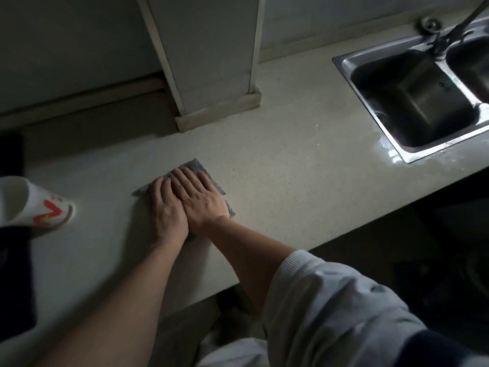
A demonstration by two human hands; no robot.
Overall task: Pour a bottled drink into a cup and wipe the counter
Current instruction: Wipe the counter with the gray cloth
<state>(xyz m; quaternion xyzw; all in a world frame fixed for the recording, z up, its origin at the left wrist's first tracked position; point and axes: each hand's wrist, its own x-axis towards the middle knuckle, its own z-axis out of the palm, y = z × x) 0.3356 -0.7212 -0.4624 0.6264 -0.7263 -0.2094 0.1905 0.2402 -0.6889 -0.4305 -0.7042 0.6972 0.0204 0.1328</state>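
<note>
Near the counter's (291,154) front edge, your left hand (165,207) and right hand (203,200) lie flat and touching, fingers straight, pressing on the cloth (194,165). This pose spreads pressure, so the wiping step appears to be in hand. The cloth is grey, nubbly and roughly rectangular; the counter is pale, speckled and matt. At the left edge sits the cup (34,205), white with a red-and-orange mark, well apart from the cloth, probably to stay out of the wipe; its contents cannot be told. Toward the far right corner lies the steel sink (344,62), with a wet sheen beside its near corner.
</note>
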